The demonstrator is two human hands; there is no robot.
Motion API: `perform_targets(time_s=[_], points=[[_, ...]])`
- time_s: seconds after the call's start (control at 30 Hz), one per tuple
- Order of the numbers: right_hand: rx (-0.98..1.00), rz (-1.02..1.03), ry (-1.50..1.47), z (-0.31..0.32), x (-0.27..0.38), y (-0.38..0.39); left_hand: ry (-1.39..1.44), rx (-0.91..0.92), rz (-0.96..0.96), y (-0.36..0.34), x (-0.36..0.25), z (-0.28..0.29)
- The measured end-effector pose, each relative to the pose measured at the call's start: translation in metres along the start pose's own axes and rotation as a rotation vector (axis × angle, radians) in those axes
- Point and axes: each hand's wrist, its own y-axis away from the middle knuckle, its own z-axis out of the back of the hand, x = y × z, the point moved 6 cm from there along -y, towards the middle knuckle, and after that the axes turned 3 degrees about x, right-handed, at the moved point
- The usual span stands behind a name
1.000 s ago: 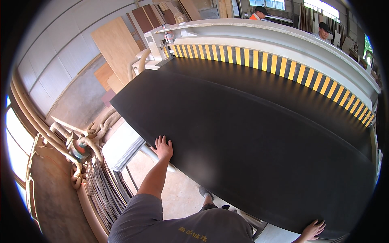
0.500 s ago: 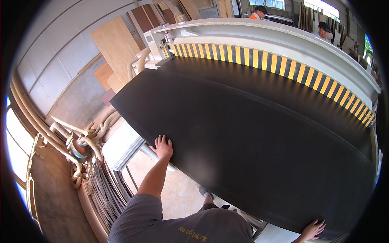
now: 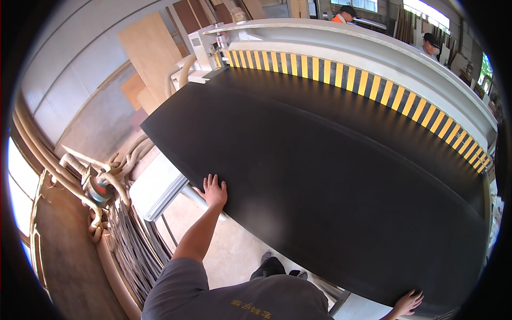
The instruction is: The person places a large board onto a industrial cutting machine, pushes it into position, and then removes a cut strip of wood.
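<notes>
A pale plywood sheet [image 3: 152, 53] leans between ten and eleven o'clock. Beige hoses [image 3: 118, 186] loop toward nine, a bright window [image 3: 21, 186] farther out. Thin strips [image 3: 133, 250] lie bunched at eight. A co-worker in orange [image 3: 344, 15] shows at one, another capped person [image 3: 430, 45] at two.

Left grip [image 3: 214, 191] and right grip [image 3: 408, 303] rest on a broad black panel [image 3: 314, 176] near its edge.
</notes>
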Motion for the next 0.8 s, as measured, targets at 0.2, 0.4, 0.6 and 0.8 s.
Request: perform_targets(time_s=[0.2,0.4,0.6,0.8], points=[[0.193,-0.089,0.097,-0.033,-0.011,-0.012,0.044,-0.032,-0.066,0.002,0.002,0.005],[0.213,-0.073,0.105,-0.035,0.001,0.001,0.102,-0.044,-0.118,0.006,0.006,0.006],[0.215,-0.052,0.034,-0.001,0.043,0.063,0.141,0.025,-0.325,0.014,0.014,0.008],[0.019,0.062,-0.275,0.058,0.106,0.134,0.286,-0.012,-0.465,-0.001,0.041,0.014]])
